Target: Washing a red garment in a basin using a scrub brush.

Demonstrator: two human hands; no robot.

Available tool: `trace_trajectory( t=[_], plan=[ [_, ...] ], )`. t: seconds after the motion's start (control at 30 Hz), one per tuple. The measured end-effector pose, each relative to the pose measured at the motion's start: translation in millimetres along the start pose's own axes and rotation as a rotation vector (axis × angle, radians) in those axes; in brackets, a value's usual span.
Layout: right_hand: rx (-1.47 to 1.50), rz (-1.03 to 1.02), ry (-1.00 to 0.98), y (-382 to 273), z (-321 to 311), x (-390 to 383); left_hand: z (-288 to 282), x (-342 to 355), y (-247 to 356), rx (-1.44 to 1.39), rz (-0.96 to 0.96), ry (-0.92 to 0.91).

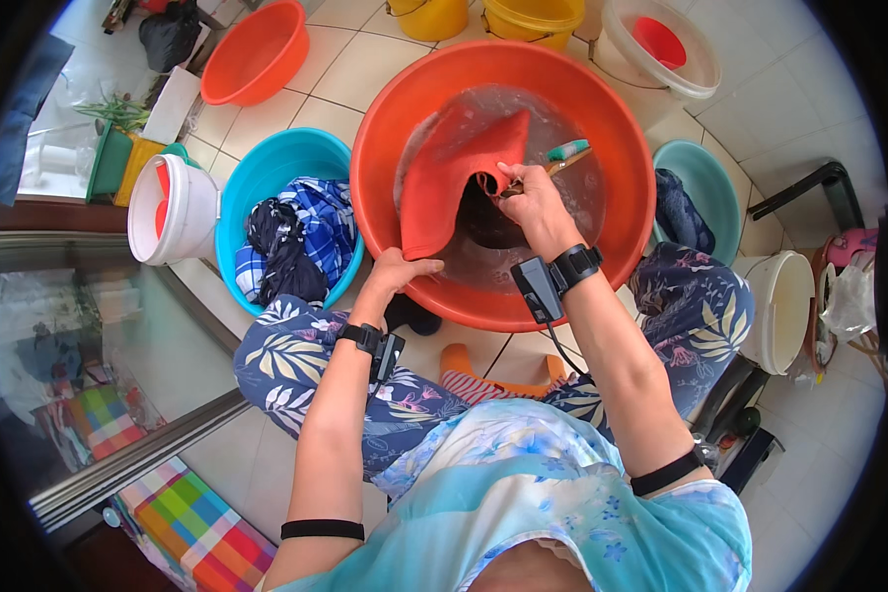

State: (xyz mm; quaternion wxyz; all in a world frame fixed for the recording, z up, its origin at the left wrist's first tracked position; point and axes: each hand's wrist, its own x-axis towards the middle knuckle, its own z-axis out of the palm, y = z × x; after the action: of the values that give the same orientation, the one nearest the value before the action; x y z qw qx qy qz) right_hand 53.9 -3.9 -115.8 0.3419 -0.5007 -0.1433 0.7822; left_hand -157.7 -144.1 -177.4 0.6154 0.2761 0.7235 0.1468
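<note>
A wet red cloth (449, 187) is stretched over grey, soapy water in a large orange-red basin (622, 222) before me. At the basin's near left rim, my left hand (395, 272) is closed on the cloth's lower corner, thumb pointing right. My right hand (541, 205) grips the cloth's bunched right edge above the water. Beyond its fingers a scrubbing brush (567, 151) with green-and-white bristles slants up to the right. Whether that hand also holds the brush handle, I cannot tell. Between my hands the cloth's near edge arches over dark water.
To the left stands a blue basin (337, 158) with blue checked and dark clothes (301, 237), beside a white bucket (192, 222). A teal basin (725, 187) with dark cloth is at the right. Yellow buckets (533, 18), a white bucket (617, 59) and an orange basin (257, 54) stand beyond.
</note>
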Motion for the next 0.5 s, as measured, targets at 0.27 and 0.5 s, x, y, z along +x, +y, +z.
trace_trajectory(
  t=[0.27, 0.5],
  plan=[
    [-0.416, -0.312, -0.233, -18.7, 13.2, -18.9, 88.5, -10.7, 51.4, 0.205, 0.242, 0.4],
    [-0.67, -0.524, -0.203, -30.3, 25.6, -54.7, 135.7, -11.7, 109.2, -0.228, 0.366, 0.589]
  ],
)
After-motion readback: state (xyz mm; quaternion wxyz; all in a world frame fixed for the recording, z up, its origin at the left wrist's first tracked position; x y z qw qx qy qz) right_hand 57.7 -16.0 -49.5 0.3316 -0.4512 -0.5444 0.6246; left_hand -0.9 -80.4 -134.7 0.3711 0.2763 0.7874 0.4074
